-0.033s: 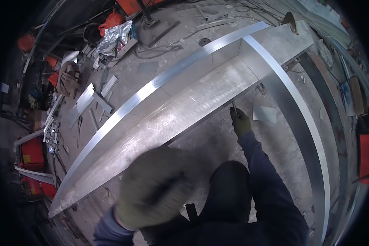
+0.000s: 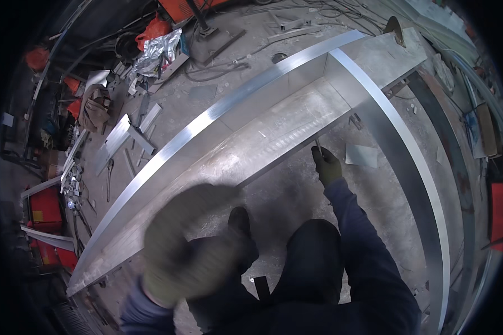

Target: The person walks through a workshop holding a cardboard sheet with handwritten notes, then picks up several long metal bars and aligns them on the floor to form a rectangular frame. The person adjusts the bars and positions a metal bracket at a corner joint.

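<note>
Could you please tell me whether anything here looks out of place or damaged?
Loose metal strips lie scattered at differing angles on the floor to the left, with a crumpled silver sheet beyond them, which looks untidy. The flat metal surface beyond the right hand looks scuffed, possibly just ordinary wear.

From the wearer's head, a wide fisheye view faces down, the left hand (image 2: 165, 245) close, the floor (image 2: 293, 192) farther.
</note>
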The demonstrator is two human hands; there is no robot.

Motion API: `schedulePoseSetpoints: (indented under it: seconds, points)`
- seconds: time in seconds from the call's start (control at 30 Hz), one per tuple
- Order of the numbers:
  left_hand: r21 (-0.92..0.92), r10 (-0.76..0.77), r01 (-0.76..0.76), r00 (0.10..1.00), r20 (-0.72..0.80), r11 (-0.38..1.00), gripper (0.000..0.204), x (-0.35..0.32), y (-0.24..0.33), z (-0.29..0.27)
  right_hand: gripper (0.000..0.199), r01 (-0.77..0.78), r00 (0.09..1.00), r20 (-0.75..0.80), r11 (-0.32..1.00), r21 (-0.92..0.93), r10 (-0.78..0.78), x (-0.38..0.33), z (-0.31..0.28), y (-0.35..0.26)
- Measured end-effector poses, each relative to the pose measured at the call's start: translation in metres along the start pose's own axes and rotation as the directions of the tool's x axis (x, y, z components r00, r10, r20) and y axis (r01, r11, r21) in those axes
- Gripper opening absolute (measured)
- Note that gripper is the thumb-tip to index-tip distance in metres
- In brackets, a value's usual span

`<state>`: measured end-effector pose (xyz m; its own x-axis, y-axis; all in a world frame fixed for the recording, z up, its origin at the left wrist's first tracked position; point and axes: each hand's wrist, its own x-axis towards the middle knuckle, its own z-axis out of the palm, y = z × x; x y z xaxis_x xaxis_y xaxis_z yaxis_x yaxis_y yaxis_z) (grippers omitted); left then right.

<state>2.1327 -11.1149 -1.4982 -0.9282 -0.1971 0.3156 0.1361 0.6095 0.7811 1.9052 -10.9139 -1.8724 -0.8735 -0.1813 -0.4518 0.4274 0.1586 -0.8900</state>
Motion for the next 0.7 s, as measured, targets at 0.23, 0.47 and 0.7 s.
schedulePoseSetpoints:
  seconds: [0.23, 0.47, 0.7]
  points:
    - [0.206, -0.197, 0.204, 0.979, -0.051, 0.957, 0.052, 0.163, -0.040, -0.063, 0.037, 0.147, 0.980, 0.130, 0.988, 0.047, -0.152, -0.007, 0.022, -0.046]
    - [0.472, -0.648, 0.487, 0.709, 0.279, 0.735, 0.090, 0.260, -0.132, -0.030, 0.033, 0.180, 0.944, 0.262, 0.979, 0.093, -0.199, 0.011, 0.046, -0.034]
    - [0.421, -0.739, 0.629, 0.650, 0.177, 0.654, 0.083, 0.290, -0.148, 0.009, 0.040, 0.242, 0.905, 0.354, 0.970, 0.029, -0.236, 0.025, 0.025, -0.035]
